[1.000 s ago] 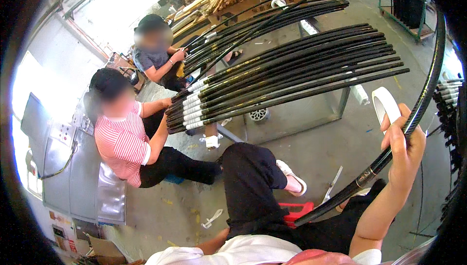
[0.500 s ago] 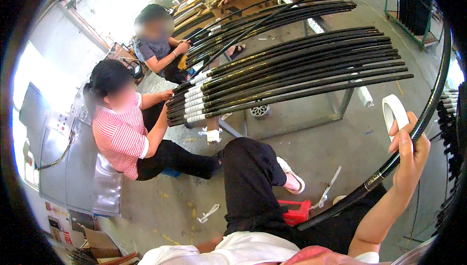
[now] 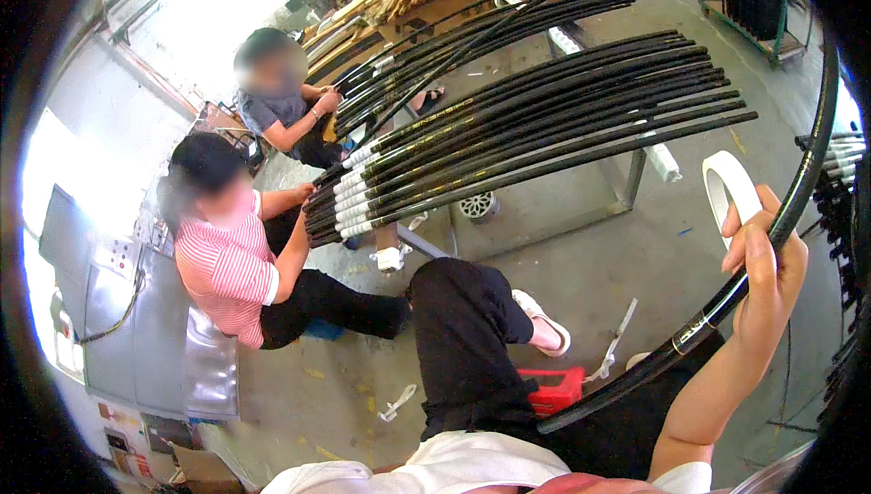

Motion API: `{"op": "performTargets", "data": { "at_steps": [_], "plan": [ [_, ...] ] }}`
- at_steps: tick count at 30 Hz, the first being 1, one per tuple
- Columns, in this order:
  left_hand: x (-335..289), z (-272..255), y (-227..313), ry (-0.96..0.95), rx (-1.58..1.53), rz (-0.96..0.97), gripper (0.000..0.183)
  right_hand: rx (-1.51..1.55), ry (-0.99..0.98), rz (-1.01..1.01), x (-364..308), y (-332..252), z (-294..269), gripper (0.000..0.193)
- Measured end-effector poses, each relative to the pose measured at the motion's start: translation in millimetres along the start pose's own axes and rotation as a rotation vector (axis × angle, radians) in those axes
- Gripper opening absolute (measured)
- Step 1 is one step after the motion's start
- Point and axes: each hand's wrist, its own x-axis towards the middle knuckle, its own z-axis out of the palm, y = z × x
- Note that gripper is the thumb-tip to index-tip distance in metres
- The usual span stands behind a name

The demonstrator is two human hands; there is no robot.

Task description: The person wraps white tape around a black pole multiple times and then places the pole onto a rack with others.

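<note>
- As viewed from the head camera, the right hand (image 3: 767,254) was closed round a black pole (image 3: 726,302), its fingers curled with no visible gap at the shaft.
- The pole was held at a slant on the person's right: its lower end lay over the dark trousers (image 3: 467,340), its upper length ran up toward the view's right rim. A pale-marked band was noted below the hand.
- A white tape roll (image 3: 742,184) stood on edge at the same hand's fingertips, beside the pole. Whether a finger passed through its hole could not be told.
- The left hand was out of view; its grip could not be told.
- Ahead, a row of black poles (image 3: 553,122) lay side by side above a metal frame (image 3: 632,181), with white wraps (image 3: 352,193) near their left ends.
- A co-worker in a striped top (image 3: 222,267) had both hands at those left ends.
- A second co-worker in grey (image 3: 272,120) sat beyond, hands at a further group of poles (image 3: 572,15).
- On the floor, a red item (image 3: 558,391) stood beside the person's leg; a white scrap (image 3: 396,402) lay to the left.
</note>
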Motion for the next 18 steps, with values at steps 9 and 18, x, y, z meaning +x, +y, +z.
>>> {"op": "performTargets", "data": {
  "at_steps": [9, 18],
  "plan": [
    [0, -5, -3, -0.011, -0.052, -0.025, 0.044, 0.018, -0.012, -0.033, 1, -4, -6, 0.026],
    [31, -24, 60, 0.07, -0.692, -0.156, 0.046, -0.051, 0.049, 0.026, -2, -5, -4, 0.027]
  ]
}}
